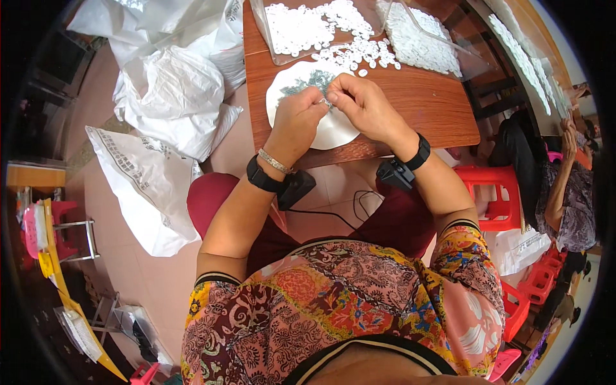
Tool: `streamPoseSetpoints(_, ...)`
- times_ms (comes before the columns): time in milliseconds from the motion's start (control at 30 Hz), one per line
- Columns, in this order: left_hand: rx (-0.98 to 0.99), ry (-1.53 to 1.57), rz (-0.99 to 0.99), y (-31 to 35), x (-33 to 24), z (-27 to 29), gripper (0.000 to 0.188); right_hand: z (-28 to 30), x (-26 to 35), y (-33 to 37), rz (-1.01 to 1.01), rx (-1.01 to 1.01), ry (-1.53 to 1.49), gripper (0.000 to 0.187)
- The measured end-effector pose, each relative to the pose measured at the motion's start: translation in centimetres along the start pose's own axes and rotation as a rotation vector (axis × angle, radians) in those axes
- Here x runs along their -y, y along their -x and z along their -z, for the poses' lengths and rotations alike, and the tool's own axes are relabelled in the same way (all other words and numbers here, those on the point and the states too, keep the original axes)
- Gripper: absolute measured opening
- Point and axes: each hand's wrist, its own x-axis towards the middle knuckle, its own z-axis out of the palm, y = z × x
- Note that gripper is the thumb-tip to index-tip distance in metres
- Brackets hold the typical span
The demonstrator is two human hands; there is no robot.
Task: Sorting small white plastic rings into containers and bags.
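Both my hands meet over a white round plate [330, 138] at the near edge of the brown table. A pile of small grey metallic pieces [311, 81] lies on that plate, partly behind my fingers. My left hand [296, 122] is closed in a pinch, its thumb against the bent index finger. Close beside it, my right hand [369, 106] is pinched too, fingertips nearly touching the left ones. A tiny whitish piece [326, 102] shows between the fingertips; its kind is too small to make out. Each wrist wears a black strap.
Small white oval pieces [369, 52] lie loose beyond the plate, with more in a clear tray [277, 56] and a packed clear bag [423, 42]. White sacks [170, 96] stand left of the wooden table [436, 109]. A red stool [497, 199] and another person [571, 199] are at right.
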Motion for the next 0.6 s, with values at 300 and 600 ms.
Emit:
streamPoseSetpoints(300, -0.015, 0.292, 0.171, 0.2, -1.1, -0.9, 0.017, -1.1, -0.8, 0.3, -0.060, -0.086, -0.173, 0.017)
streamPoseSetpoints(600, -0.021, 0.262, 0.127, 0.5, -0.9, -0.8, 0.014, -2.3, -1.4, 0.4, -0.019, -0.160, -0.320, 0.015)
